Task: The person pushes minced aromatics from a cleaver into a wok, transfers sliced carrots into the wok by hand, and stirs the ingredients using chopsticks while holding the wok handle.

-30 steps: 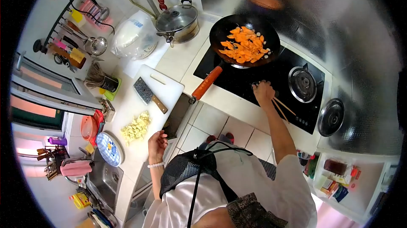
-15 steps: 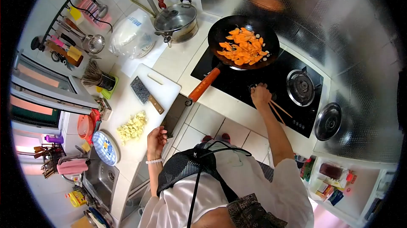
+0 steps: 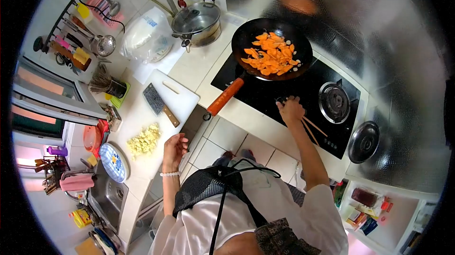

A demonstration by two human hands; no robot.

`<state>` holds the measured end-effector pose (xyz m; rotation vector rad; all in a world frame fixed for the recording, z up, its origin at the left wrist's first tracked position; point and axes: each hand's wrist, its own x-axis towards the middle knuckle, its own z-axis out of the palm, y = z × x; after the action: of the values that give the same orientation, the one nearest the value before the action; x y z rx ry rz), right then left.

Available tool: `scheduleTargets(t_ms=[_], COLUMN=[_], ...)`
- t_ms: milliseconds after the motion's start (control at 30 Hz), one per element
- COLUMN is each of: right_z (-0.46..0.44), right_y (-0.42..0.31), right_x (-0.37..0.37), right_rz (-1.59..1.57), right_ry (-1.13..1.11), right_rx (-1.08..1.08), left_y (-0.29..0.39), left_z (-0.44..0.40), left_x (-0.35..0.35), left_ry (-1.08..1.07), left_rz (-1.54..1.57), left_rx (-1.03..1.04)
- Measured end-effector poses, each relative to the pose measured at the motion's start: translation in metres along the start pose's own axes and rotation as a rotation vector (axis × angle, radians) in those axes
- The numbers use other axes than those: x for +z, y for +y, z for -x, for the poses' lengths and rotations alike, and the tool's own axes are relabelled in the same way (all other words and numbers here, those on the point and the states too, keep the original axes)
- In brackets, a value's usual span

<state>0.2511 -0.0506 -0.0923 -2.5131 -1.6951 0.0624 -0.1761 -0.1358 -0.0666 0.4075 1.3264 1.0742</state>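
Note:
My right hand [image 3: 291,110] is closed around a pair of wooden chopsticks [image 3: 313,129], whose ends stick out behind it towards the lower right. Its fingertips are at the black gas stove [image 3: 265,95], by a small dark part I cannot make out. Beyond it stands a black wok [image 3: 303,65] holding orange carrot slices [image 3: 270,56] and small pale slices, its wooden handle [image 3: 226,96] pointing towards me. My left hand [image 3: 175,147] hovers near the counter edge, fingers loosely curled and holding nothing visible. Beside it are chopped pale yellow pieces [image 3: 144,140] and a cleaver [image 3: 160,103] on a white cutting board [image 3: 182,96].
A lidded glass pot [image 3: 196,23] and a bagged white item [image 3: 148,37] stand at the back. A blue patterned plate [image 3: 113,162] lies near the sink [image 3: 106,195]. On the right, a lid [image 3: 364,142] leans by the foil-covered wall, beyond the second burner [image 3: 334,102].
The view has shifted slightly. My left hand has risen a little towards the board, while my right hand stays at the stove with the chopsticks.

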Motion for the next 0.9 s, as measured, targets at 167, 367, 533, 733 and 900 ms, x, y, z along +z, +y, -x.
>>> scheduleTargets(t_ms=[167, 367, 533, 733, 900], right_z=[-0.006, -0.029, -0.049, -0.052, -0.054], right_y=[0.026, 0.018, 0.003, -0.020, -0.046], right_x=[-0.089, -0.238, -0.197, -0.146, -0.114], right_rz=[-0.425, -0.988, -1.199, -0.967, -0.790], right_ry=[0.297, 0.712, 0.582, 0.094, 0.069], right_rx=[-0.360, -0.571, -0.348, -0.468, -0.489], left_y=[0.028, 0.067, 0.068, 0.061, 0.075], left_z=[0.001, 0.004, -0.028, -0.047, -0.055], left_x=[0.039, 0.105, 0.135, 0.157, 0.159], left_ry=[-0.104, -0.304, -0.435, -0.620, -0.743], left_rz=[-0.212, -0.488, -0.600, -0.538, -0.455], left_rx=[0.064, 0.137, 0.183, -0.019, -0.164])
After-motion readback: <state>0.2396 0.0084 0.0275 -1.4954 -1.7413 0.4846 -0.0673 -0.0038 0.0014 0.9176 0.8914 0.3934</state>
